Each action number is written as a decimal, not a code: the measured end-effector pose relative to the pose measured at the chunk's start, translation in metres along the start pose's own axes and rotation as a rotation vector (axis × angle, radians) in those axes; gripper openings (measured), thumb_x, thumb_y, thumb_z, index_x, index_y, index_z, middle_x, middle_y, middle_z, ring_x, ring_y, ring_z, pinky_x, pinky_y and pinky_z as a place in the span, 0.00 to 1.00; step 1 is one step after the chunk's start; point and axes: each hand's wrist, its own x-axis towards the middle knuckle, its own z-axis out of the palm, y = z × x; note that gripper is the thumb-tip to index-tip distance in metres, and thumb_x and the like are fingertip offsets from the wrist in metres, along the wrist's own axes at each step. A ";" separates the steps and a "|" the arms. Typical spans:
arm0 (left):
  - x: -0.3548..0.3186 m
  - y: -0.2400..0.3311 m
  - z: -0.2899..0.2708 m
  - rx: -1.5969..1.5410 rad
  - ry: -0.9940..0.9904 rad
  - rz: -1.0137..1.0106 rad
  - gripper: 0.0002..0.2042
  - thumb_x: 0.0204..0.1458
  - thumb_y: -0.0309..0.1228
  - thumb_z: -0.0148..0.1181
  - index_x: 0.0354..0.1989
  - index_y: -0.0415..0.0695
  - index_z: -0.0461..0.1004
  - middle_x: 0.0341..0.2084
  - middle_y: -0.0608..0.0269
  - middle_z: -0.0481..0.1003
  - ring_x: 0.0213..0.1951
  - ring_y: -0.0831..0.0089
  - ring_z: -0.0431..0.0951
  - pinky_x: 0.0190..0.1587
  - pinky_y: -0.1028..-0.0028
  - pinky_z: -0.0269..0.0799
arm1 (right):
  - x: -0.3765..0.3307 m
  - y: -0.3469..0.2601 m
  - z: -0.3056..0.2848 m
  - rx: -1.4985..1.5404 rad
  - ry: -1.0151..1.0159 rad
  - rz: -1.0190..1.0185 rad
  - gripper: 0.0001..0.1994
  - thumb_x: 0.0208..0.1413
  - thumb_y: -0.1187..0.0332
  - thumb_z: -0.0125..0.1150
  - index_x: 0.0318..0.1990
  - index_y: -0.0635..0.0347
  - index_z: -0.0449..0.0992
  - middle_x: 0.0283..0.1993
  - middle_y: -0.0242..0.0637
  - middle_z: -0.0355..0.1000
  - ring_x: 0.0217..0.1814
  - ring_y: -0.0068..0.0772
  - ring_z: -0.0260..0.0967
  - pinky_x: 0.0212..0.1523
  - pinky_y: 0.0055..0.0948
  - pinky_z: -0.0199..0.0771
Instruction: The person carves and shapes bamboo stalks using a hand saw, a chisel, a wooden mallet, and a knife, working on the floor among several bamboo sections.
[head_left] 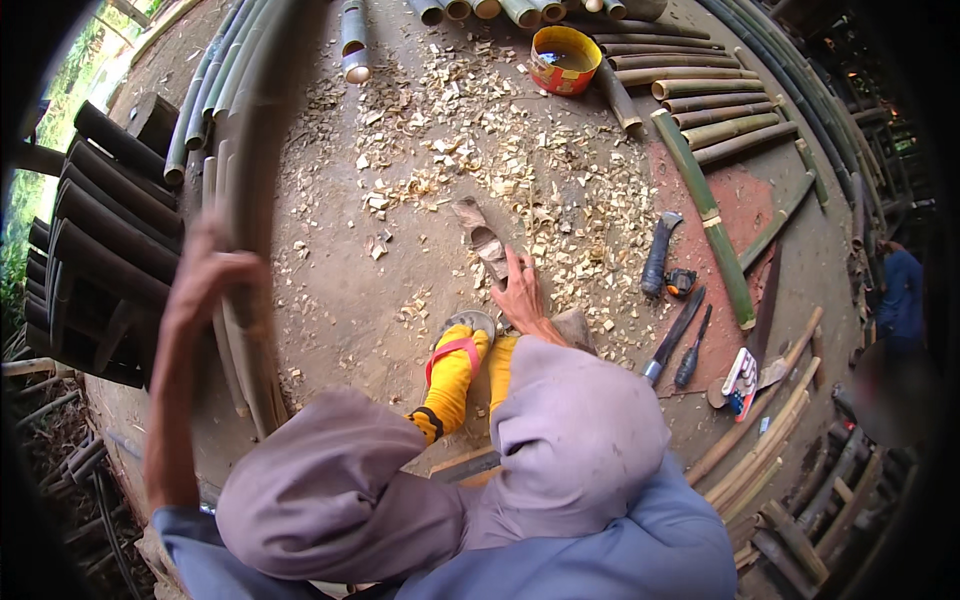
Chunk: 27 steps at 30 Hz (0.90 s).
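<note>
The dirt floor spreads beneath everything. A long brown bamboo pole, blurred, rises on the person's left, the left hand closed around it. To the right lies a split-looking green bamboo length. The right hand, fingers partly spread, touches a curved brown piece on the ground; whether it grips, I cannot tell. Pale chips lie scattered beyond.

Blurred pole: brown;
Socks: yellow — left black-striped;
Sandal strap: pinkish red;
Trousers: mauve-grey;
Shirt: blue-grey;
Tub: red-and-yellow;
Bamboo culm: green;
Chips: cream
</note>
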 end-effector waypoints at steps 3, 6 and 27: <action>0.013 0.008 0.106 -0.044 -0.336 -0.194 0.38 0.30 0.32 0.63 0.56 0.36 0.58 0.37 0.50 0.69 0.39 0.62 0.71 0.45 0.65 0.68 | 0.017 -0.005 0.007 -0.081 -0.006 -0.068 0.36 0.39 0.69 0.63 0.60 0.63 0.58 0.53 0.54 0.60 0.53 0.56 0.59 0.52 0.46 0.65; 0.023 -0.055 0.183 -0.083 -0.465 -0.187 0.34 0.30 0.35 0.62 0.52 0.38 0.61 0.39 0.50 0.69 0.41 0.62 0.70 0.46 0.65 0.67 | 0.023 -0.004 0.013 -0.078 -0.017 -0.229 0.32 0.40 0.71 0.62 0.57 0.65 0.61 0.51 0.53 0.61 0.52 0.55 0.59 0.51 0.45 0.65; -0.140 -0.172 0.238 0.041 -0.490 -0.323 0.39 0.38 0.47 0.67 0.58 0.44 0.60 0.49 0.48 0.68 0.53 0.52 0.68 0.56 0.62 0.62 | 0.047 0.175 -0.187 -0.367 0.171 0.481 0.35 0.43 0.64 0.60 0.61 0.63 0.59 0.48 0.57 0.67 0.48 0.49 0.68 0.50 0.44 0.66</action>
